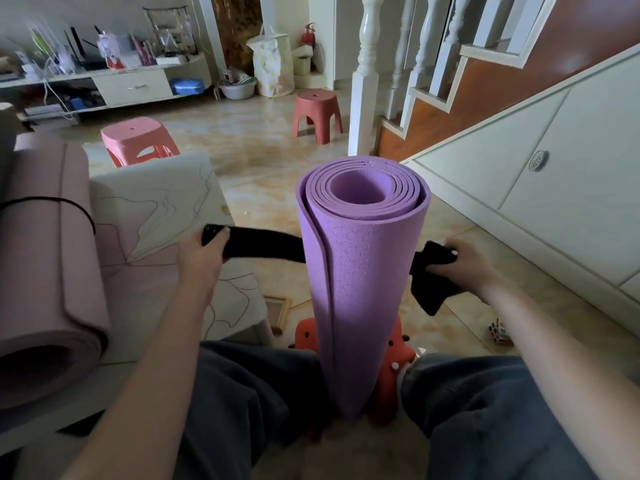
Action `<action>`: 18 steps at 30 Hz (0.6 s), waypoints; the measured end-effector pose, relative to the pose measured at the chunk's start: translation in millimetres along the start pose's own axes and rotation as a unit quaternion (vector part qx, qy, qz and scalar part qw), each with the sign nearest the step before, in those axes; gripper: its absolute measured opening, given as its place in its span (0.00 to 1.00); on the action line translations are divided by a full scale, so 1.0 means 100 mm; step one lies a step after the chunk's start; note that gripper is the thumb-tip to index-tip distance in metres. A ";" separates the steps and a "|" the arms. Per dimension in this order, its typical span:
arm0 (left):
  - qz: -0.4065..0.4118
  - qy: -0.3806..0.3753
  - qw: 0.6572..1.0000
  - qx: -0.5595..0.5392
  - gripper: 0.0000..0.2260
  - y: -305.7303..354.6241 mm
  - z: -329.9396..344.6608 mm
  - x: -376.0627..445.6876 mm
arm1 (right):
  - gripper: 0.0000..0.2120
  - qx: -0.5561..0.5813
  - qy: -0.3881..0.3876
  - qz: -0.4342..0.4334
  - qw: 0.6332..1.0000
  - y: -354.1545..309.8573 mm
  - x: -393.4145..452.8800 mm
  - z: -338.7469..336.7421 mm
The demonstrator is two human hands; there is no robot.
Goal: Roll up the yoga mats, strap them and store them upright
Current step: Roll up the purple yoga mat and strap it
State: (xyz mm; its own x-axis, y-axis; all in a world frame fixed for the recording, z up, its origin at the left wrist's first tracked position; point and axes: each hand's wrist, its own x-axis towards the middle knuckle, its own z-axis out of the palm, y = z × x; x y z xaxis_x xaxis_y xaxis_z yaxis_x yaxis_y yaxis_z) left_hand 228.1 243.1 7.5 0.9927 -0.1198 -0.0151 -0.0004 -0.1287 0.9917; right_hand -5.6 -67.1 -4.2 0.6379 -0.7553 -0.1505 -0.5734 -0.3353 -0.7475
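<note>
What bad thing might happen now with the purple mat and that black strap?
1. The purple yoga mat stands upright between the knees while both hands hold only the black strap, so it might tip over.
2. Its outer flap gapes along the left edge, so the roll may loosen before the strap closes.
3. The left hand pinches just the strap's end, and the right hand holds a bunched part; either grip might slip.

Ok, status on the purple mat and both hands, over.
Left hand and right hand each grip a black strap end. Purple mat rolled, upright between knees, unstrapped. Nothing obstructing.
</note>
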 end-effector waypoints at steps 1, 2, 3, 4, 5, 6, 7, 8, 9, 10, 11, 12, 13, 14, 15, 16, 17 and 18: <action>0.012 -0.014 0.998 0.053 0.02 0.00 -0.04 -0.06 | 0.13 0.005 0.014 0.009 1.000 0.01 -0.03 0.01; 0.026 -0.029 0.993 0.112 0.03 0.01 -0.10 -0.13 | 0.15 0.022 0.032 0.021 0.999 0.01 -0.07 0.01; 0.040 -0.044 0.988 0.145 0.02 0.01 -0.15 -0.20 | 0.15 0.046 0.053 0.037 0.997 -0.01 -0.12 0.01; 0.054 -0.063 0.984 0.155 0.02 0.00 -0.20 -0.26 | 0.15 0.071 0.067 0.065 0.993 -0.03 -0.20 0.00; 0.060 -0.081 0.983 0.154 0.01 0.00 -0.26 -0.34 | 0.16 0.104 0.068 0.099 0.987 -0.02 -0.28 -0.01; 0.061 -0.099 0.982 0.150 0.02 0.01 -0.32 -0.43 | 0.19 0.153 0.057 0.132 0.978 0.01 -0.35 -0.02; 0.054 -0.114 0.981 0.148 0.02 0.04 -0.35 -0.53 | 0.21 0.211 0.041 0.154 0.965 0.04 -0.43 -0.01; 0.049 -0.132 0.979 0.147 0.03 0.07 -0.37 -0.62 | 0.22 0.263 0.026 0.162 0.951 0.07 -0.52 0.01; 0.046 -0.159 0.976 0.141 0.05 0.09 -0.37 -0.70 | 0.22 0.303 0.011 0.158 0.940 0.07 -0.62 0.05; 0.048 -0.193 0.971 0.131 0.09 0.10 -0.35 -0.76 | 0.21 0.327 -0.001 0.150 0.933 0.07 -0.72 0.11; 0.047 -0.237 0.963 0.117 0.15 0.12 -0.33 -0.84 | 0.18 0.337 -0.006 0.144 0.930 0.06 -0.82 0.19; 0.048 -0.284 0.951 0.113 0.19 0.13 -0.30 -0.91 | 0.13 0.335 -0.006 0.139 0.932 0.04 -0.91 0.27; 0.054 -0.324 0.936 0.125 0.22 0.12 -0.27 -0.97 | 0.11 0.312 0.000 0.127 0.942 0.03 -1.02 0.35; 0.068 -0.360 0.918 0.152 0.24 0.09 -0.22 -1.02 | 0.11 0.273 0.006 0.106 0.956 0.02 -1.13 0.42; 0.085 -0.387 0.899 0.187 0.24 0.05 -0.17 -1.08 | 0.12 0.220 0.003 0.082 0.972 0.00 -1.23 0.47; 0.106 -0.405 0.881 0.222 0.22 -0.02 -0.12 -1.14 | 0.12 0.170 -0.006 0.054 0.984 -0.02 -1.33 0.51; 0.128 -0.415 0.865 0.253 0.20 -0.09 -0.07 -1.22 | 0.12 0.129 -0.017 0.027 0.991 -0.03 -1.40 0.55; 0.150 -0.415 0.853 0.278 0.16 -0.17 -0.01 -1.29 | 0.13 0.091 -0.020 0.002 0.996 -0.03 -1.44 0.58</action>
State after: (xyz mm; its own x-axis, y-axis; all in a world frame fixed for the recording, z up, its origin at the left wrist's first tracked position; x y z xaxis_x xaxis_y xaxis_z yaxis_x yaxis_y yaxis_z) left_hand 100.1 261.5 -6.9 0.5102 -0.8558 -0.0857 -0.5250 -0.3888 0.7571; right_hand -65.8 75.6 -17.8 0.6575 -0.7325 -0.1764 -0.4759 -0.2223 -0.8510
